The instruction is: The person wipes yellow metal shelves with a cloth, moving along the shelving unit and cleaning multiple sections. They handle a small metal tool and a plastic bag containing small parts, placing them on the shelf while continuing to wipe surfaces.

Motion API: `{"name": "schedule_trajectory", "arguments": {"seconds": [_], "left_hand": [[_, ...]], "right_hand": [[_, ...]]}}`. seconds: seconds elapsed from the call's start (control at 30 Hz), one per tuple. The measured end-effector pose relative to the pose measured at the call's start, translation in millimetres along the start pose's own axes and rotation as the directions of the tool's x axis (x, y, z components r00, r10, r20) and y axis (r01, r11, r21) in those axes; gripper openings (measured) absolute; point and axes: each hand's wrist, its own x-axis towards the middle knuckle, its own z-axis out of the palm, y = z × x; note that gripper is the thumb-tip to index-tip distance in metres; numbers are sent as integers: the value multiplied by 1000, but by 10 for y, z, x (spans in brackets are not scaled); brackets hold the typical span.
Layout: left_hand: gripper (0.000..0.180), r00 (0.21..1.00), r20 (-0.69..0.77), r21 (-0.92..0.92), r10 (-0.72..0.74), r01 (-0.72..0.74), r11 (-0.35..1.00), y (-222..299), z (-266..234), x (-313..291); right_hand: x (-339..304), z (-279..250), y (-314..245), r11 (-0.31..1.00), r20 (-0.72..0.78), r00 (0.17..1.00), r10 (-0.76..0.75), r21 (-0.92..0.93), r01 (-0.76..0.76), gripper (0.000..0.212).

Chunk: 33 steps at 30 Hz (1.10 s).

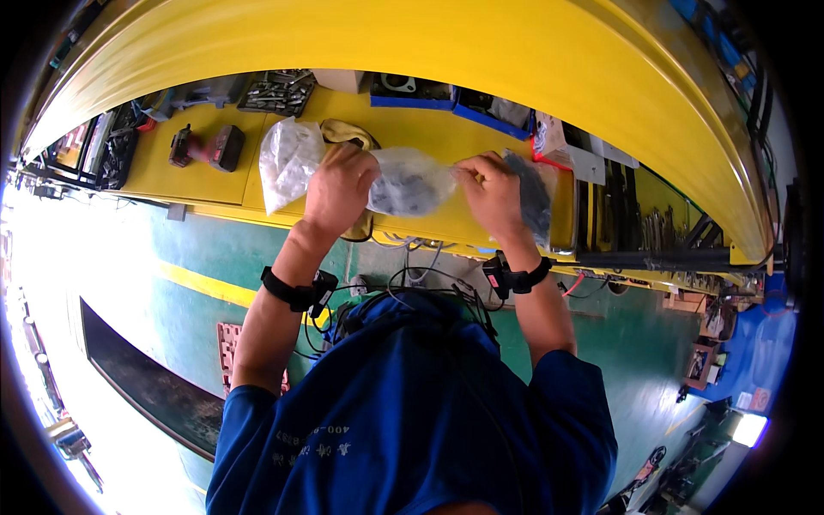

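Between my two hands, over the yellow bench, a clear plastic bag [410, 184] with small dark pieces inside is stretched out. My left hand [342, 184] is closed at the bag's left edge, its fingertips partly hidden behind the hand. On the other side my right hand [493, 190] pinches the bag's right edge between thumb and fingers. Left of my left hand lies another plastic bag [288, 159], whitish and crumpled. A bag of dark contents [534, 193] sits just right of my right hand. Behind my left hand shows a yellow and black cloth-like item [350, 132].
A cordless power tool [206, 148] lies on the yellow bench [236, 184] at the left. Along the back stand a tray of metal bits [279, 93] and blue bins [493, 114]. Overhead, a yellow panel [412, 39] spans the view. Cables [421, 275] hang near the bench's front edge.
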Motion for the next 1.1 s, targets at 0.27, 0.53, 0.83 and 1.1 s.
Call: {"name": "schedule_trajectory", "arguments": {"seconds": [0.27,0.53,0.83,1.1], "left_hand": [[6,999,48,-34,23,-21,999,-80,208,111],[10,1000,20,-119,-2,4,993,-207,304,111],[9,1000,17,-200,-11,14,980,230,215,434],[10,1000,11,-252,-2,4,968,234,222,463]], "right_hand": [[-249,-174,298,974,46,976,215,-86,-211,15],[-1313,-994,1792,456,-301,702,645,-586,-670,54],[-1223,-912,2654,513,-196,598,777,-353,-783,86],[-1110,-722,2946,638,23,638,770,-52,-768,59]]}}
